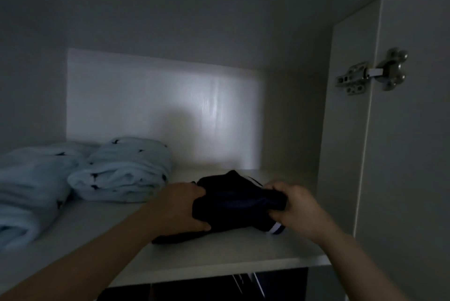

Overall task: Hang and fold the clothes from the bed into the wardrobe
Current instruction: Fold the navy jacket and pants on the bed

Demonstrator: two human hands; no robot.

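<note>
The left hand [181, 205] grips the left edge of a folded dark navy garment with white stripes [233, 203], fingers curled over the top and thumb underneath. The right hand [291, 207] pinches the garment's right edge in the same way, so both hands hold it. The garment rests on the pale white wardrobe shelf [219, 252], near the front edge and toward the right side. To its left, apart from it, lie 2 folded light blue fleece bundles with small dark motifs: one [121, 174] just beside the left hand, the other [31, 191] further left at the frame edge. On the right, a metal hinge [372, 73] joins the open white door [414, 154] to the wardrobe side panel
</note>
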